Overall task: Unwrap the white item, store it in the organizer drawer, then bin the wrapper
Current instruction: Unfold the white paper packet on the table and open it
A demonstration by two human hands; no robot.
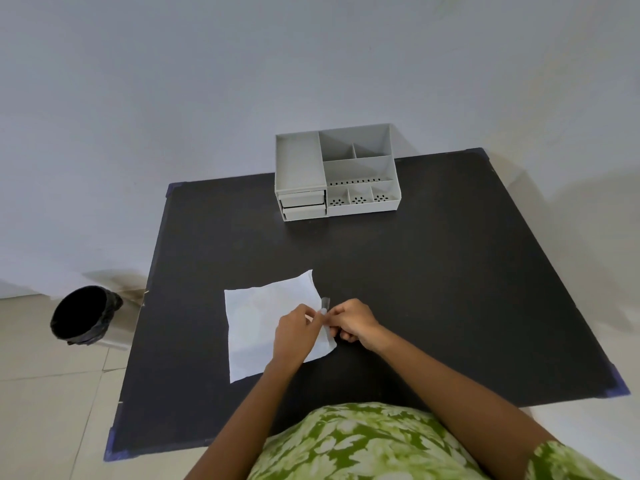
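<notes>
A white sheet of wrapping paper [256, 323] lies spread flat on the black table [433, 289] in front of me. At the sheet's right edge both hands meet over a small pale strip [325, 304] that sticks up between the fingertips. My left hand [294, 332] rests on the sheet and pinches the strip from the left; my right hand [353, 323] pinches it from the right. What the strip is cannot be made out. The grey organizer [337, 171] stands at the far edge, its two small drawers [303, 205] shut at its lower left.
A black-lined bin [85, 315] stands on the tiled floor, left of the table. The organizer has several open top compartments. The table's corners carry blue tape. A pale wall rises behind the table.
</notes>
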